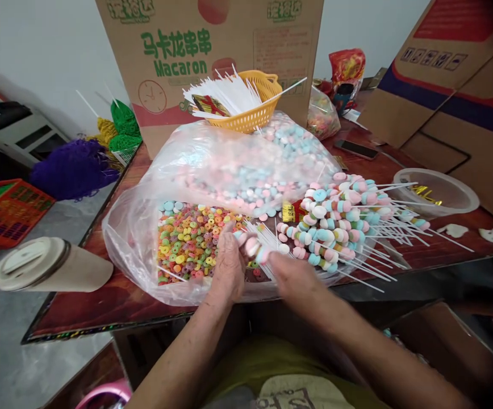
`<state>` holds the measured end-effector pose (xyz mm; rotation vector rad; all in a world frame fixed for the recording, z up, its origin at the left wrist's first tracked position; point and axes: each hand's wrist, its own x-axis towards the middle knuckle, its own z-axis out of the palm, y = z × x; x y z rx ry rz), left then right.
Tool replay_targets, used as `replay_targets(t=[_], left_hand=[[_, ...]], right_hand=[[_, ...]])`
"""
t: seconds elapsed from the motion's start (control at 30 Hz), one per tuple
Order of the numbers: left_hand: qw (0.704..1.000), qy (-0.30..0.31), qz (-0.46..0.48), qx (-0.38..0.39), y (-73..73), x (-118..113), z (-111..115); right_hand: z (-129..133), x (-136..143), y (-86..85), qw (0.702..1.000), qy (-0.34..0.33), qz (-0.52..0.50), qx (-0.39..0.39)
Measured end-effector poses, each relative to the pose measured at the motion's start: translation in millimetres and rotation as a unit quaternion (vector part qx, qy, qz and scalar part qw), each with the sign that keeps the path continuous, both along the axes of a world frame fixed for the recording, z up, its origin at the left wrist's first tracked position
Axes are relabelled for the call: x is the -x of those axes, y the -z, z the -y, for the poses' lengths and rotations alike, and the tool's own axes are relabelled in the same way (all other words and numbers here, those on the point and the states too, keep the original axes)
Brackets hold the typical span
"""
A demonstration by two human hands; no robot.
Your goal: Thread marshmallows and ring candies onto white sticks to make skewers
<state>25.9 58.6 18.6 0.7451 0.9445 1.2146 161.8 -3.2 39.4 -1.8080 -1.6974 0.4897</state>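
Observation:
A skewer of pink, white and blue candies (253, 248) spans the gap between my hands, low over the table's front edge. My left hand (229, 264) is closed at its left end, fingers partly hidden behind the candies. My right hand (295, 281), slightly blurred, pinches the other end. Beside my left hand lies a heap of colourful ring-shaped candies (191, 238) on clear plastic. Loose white sticks (264, 241) lie just behind the skewer. To the right is a pile of filled candy skewers (335, 227), their bare sticks pointing right.
Behind is a large plastic bag of pastel candies (238, 165), with a yellow basket (246, 118) of white sticks on top. A lidded cup (80, 267) lies tipped at the left. A plastic bowl (459, 193) and a phone (357, 149) are at the right. Cardboard boxes (225, 34) stand behind.

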Motion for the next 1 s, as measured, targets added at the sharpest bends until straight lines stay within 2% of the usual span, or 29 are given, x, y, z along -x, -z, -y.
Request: replay_targets(t=[0.1, 0.13, 0.2, 0.23, 0.27, 0.33, 0.37, 0.4, 0.47, 0.53, 0.57, 0.63, 0.73, 0.83, 0.9, 1.0], left_hand=[[0.990, 0.007, -0.109, -0.092, 0.7, 20, -5], [0.980, 0.014, -0.160, -0.116, 2.6, 26, -6], [0.950, 0.047, -0.268, -0.156, 7.9, 33, -5], [0.926, 0.069, -0.324, -0.180, 10.6, 34, -3], [0.896, 0.087, -0.382, -0.208, 12.9, 33, -1], [0.817, 0.118, -0.493, -0.275, 15.5, 26, 3], [0.773, 0.136, -0.537, -0.309, 15.7, 21, 5], [0.730, 0.156, -0.573, -0.339, 15.4, 17, 7], [0.653, 0.196, -0.625, -0.380, 14.0, 12, 9], [0.607, 0.229, -0.652, -0.392, 13.3, 12, 11], [0.598, 0.240, -0.657, -0.391, 13.6, 15, 11], [0.601, 0.250, -0.652, -0.390, 15.3, 22, 10], [0.613, 0.246, -0.645, -0.385, 18.0, 34, 8], [0.618, 0.240, -0.646, -0.378, 17.7, 38, 5], [0.617, 0.224, -0.650, -0.382, 14.9, 34, 0], [0.588, 0.184, -0.677, -0.403, 6.8, 20, -14]], right_hand=[[-5, -77, -18.8, 0.992, 0.021, 0.123, -0.007], [-6, -99, -24.8, 0.971, 0.029, 0.239, -0.013], [-8, -125, -35.1, 0.952, 0.053, 0.300, -0.021], [-8, -126, -38.8, 0.940, 0.071, 0.333, -0.034], [-9, -119, -41.1, 0.933, 0.088, 0.347, -0.043], [-13, -90, -39.7, 0.925, 0.111, 0.361, -0.033], [-16, -70, -35.4, 0.934, 0.087, 0.346, 0.014], [-20, -49, -28.7, 0.942, 0.057, 0.324, 0.073], [-30, -14, -10.3, 0.948, 0.010, 0.301, 0.106], [-38, 9, 9.4, 0.949, -0.009, 0.292, 0.115], [-40, 15, 17.9, 0.951, -0.019, 0.289, 0.113], [-41, 18, 29.7, 0.954, -0.044, 0.278, 0.104], [-41, 7, 35.2, 0.958, -0.083, 0.256, 0.096], [-42, -12, 31.1, 0.964, -0.091, 0.233, 0.093], [-41, -21, 25.0, 0.969, -0.065, 0.222, 0.083], [-38, -17, 16.3, 0.974, -0.035, 0.214, 0.061]])
